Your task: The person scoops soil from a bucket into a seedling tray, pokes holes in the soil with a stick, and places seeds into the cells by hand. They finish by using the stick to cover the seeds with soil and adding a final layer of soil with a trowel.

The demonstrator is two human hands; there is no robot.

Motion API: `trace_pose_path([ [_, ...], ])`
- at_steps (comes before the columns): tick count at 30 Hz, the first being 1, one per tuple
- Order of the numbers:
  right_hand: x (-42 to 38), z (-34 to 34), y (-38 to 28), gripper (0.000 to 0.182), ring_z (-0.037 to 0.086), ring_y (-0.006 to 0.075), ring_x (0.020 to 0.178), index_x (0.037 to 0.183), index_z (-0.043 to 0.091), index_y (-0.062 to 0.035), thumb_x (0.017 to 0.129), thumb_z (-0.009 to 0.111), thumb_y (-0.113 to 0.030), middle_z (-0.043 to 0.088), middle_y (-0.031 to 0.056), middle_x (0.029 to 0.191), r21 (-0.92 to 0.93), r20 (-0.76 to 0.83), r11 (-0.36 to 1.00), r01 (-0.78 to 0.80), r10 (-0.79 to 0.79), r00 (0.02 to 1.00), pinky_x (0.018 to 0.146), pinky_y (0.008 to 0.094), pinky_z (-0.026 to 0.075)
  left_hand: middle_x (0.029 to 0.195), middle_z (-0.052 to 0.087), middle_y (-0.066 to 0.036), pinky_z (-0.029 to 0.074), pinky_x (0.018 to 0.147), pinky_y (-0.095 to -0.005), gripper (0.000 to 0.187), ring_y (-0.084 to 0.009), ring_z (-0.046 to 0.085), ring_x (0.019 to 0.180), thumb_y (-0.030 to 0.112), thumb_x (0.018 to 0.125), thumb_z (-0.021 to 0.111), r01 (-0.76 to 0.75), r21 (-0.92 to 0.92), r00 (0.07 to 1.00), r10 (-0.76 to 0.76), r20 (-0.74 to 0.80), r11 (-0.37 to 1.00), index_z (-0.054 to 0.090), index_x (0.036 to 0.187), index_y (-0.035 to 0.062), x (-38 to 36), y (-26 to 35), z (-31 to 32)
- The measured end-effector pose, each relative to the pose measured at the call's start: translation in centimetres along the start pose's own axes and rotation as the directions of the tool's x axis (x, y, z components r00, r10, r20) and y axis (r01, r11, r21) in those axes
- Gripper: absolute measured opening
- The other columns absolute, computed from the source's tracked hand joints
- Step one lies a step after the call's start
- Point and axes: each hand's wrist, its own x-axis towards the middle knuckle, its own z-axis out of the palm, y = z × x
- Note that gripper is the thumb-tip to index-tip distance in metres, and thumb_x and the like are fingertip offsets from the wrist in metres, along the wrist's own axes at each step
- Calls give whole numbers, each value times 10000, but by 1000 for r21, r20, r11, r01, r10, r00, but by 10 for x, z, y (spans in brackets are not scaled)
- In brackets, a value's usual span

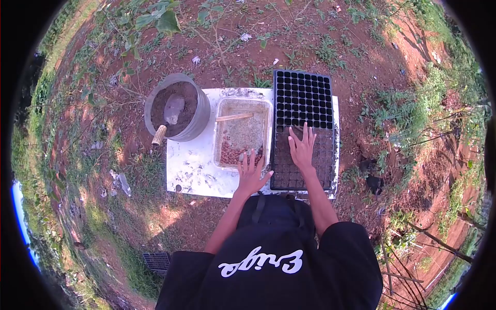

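Note:
My left hand (251, 174), fingers spread, lies over the near rim of a clear plastic basket (219, 129). Its fingertips reach the reddish-brown seeds (231, 155) gathered at the basket's near end. A flat wooden stick (235, 117) rests across the upper part of that basket, above a greyish grainy layer. On the right, my right hand (303, 149) stretches over a black seedling tray (304, 95) with its fingers apart. The tray's near cells hold dark soil (294, 173), while the far cells show bare black hollows. My fingertips are around the border between the two.
A bucket of dark soil (178, 108) stands left of the basket, with a trowel (160, 134) in it, handle over the rim. White board (191, 165) lies under everything. Another dark tray (156, 262) sits on the grass at lower left. Leafy branches (168, 21) hang at upper left.

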Motion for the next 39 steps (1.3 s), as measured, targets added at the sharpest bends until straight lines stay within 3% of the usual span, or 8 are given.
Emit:
trace_pose_path([
  [10, -25, 2, 22, 424, 289, 459, 1416, 1382, 580, -160, 958, 568, -156, 361, 258, 1498, 63, -162, 978, -198, 206, 965, 1182, 606, 163, 1641, 73, -203, 46, 1146, -653, 742, -450, 32, 1501, 604, 941, 519, 12, -47, 1000, -11, 24, 999, 383, 1512, 149, 3, -5, 2],
  [18, -25, -13, 11, 210, 561, 307, 1030, 1068, 718, -81, 862, 683, -66, 653, 109, 1097, 108, -363, 990, -85, 119, 924, 937, 438, 435, 1486, 414, -243, 235, 1153, -538, 575, -406, 334, 1421, 397, 964, 594, -13, -334, 994, -25, -110, 942, 470, 1433, 89, 7, -18, -20],
  [21, -23, -9, 3, 184, 597, 288, 945, 1044, 725, -74, 862, 700, -84, 677, 97, 958, 256, -265, 963, -82, 151, 952, 878, 411, 468, 1227, 604, -208, 421, 1038, -459, 304, -387, 553, 1185, 159, 903, 665, -110, -312, 935, -8, -356, 944, 642, 1175, 24, 7, -18, -36],
  [24, -15, -8, -31, 164, 611, 280, 860, 1028, 722, -58, 866, 696, -66, 681, 91, 871, 361, -214, 932, -14, 97, 972, 812, 378, 488, 1253, 593, -210, 397, 1060, -480, 277, -377, 542, 1208, 146, 903, 659, -99, -259, 928, -4, -373, 961, 648, 1147, 16, 4, -29, -47],
  [26, -8, -5, -53, 171, 611, 312, 870, 1030, 716, -38, 876, 645, -13, 682, 129, 909, 573, 43, 819, -40, 19, 999, 813, 391, 494, 1255, 593, -223, 357, 1092, -513, 270, -384, 520, 1244, 205, 927, 629, -59, -165, 927, -8, -375, 985, 662, 1123, 22, 0, -33, -49],
  [30, 4, 22, -86, 207, 615, 355, 896, 1027, 714, -30, 870, 594, 31, 675, 167, 912, 554, -17, 806, 207, -238, 971, 839, 422, 492, 1305, 567, -245, 284, 1140, -542, 334, -425, 478, 1284, 313, 957, 574, -46, 165, 943, 97, -317, 985, 689, 1132, 52, 1, -57, -29],
  [33, 7, 42, -101, 254, 622, 397, 968, 1012, 719, -21, 816, 575, 54, 686, 206, 977, 519, 253, 834, 190, -362, 897, 873, 462, 494, 1288, 572, -258, 269, 1146, -549, 349, -421, 476, 1285, 333, 963, 552, -63, 192, 935, 125, -331, 979, 710, 1089, 49, -2, -57, -26],
  [39, 7, 79, -119, 210, 643, 395, 924, 954, 753, -46, 789, 627, -11, 694, 209, 934, 292, 332, 951, 101, -200, 922, 848, 483, 511, 1236, 586, -278, 265, 1145, -544, 364, -413, 482, 1262, 333, 957, 549, -51, 162, 944, 100, -315, 985, 719, 1024, 19, -3, -57, -24],
])
